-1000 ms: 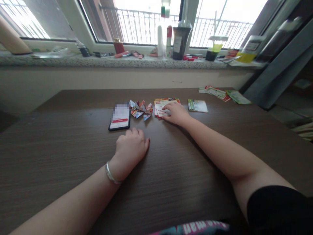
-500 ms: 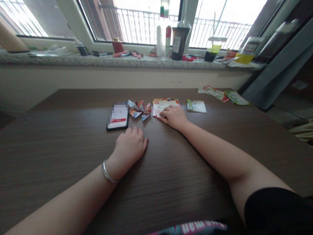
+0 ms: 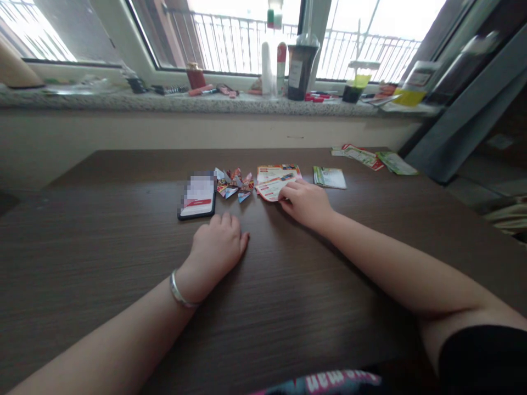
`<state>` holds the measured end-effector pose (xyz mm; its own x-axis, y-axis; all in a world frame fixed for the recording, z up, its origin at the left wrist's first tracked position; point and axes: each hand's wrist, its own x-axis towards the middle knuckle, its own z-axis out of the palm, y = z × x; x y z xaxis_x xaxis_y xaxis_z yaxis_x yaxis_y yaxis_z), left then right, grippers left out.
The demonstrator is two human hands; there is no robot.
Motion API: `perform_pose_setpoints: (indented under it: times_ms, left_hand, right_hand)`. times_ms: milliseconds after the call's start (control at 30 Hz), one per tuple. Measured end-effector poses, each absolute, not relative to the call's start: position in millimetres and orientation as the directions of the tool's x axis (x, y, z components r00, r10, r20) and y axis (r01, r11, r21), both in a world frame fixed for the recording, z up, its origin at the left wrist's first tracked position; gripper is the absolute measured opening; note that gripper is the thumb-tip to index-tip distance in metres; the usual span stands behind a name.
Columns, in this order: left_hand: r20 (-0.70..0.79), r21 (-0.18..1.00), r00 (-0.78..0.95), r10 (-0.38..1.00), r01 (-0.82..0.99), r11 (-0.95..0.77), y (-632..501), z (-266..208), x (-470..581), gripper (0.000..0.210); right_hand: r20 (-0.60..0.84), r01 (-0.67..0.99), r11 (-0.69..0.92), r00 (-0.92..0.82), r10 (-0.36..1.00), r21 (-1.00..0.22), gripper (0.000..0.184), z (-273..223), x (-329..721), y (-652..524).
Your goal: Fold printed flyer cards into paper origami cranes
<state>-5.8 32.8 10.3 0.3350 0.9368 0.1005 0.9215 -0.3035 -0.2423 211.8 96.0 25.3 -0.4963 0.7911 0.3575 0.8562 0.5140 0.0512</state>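
brown tabletop (image 3: 267,291) bears a palm-down left hand (image 3: 218,241), grip unclear; right hand (image 3: 307,202) reaches, grip pinching a sheet (image 3: 272,190).

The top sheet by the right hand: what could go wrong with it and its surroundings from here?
The top sheet slants over the pile of sheets, so another sheet might drag along with it.
The right hand seems to have its grip only near one edge, so the sheet could slip or crease.
The folded paper pieces sit close beside the pile; a sweep that way might knock them.
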Motion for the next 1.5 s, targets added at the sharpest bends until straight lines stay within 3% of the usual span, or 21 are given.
perform_pose_setpoints:
  times_ms: [300, 567, 867, 1233, 1500]
  left_hand:
    - [0.094, -0.225, 0.319, 0.943, 0.929, -0.292, 29.3, 12.8, -4.8, 0.032]
    - [0.121, -0.196, 0.302, 0.945, 0.941, -0.276, 33.1, 10.8, -7.4, 0.050]
    - [0.127, -0.002, 0.582, 0.803, 0.810, -0.587, 45.4, -4.2, -14.4, 0.053]
    - [0.034, 0.122, 0.682, 0.731, 0.723, -0.680, 43.0, -4.2, -13.9, 0.056]
    - [0.010, 0.177, 0.806, 0.591, 0.581, -0.795, 41.5, 0.2, -13.4, 0.054]
  right_hand:
    - [0.227, 0.709, 0.673, -0.634, 0.739, -0.210, 0.013, 13.6, 244.1, 42.2]
    - [0.155, 0.550, 0.755, -0.762, 0.629, -0.357, 0.011, 10.2, 257.6, 40.6]
    - [0.120, 0.396, 0.734, -0.833, 0.540, -0.552, 0.010, 17.0, 267.5, 42.5]
    - [-0.025, 0.413, 0.681, -0.864, 0.502, -0.604, 0.009, 22.0, 287.9, 46.3]
    - [-0.140, 0.550, 0.606, -0.796, 0.590, -0.574, 0.012, 33.2, 292.3, 44.0]
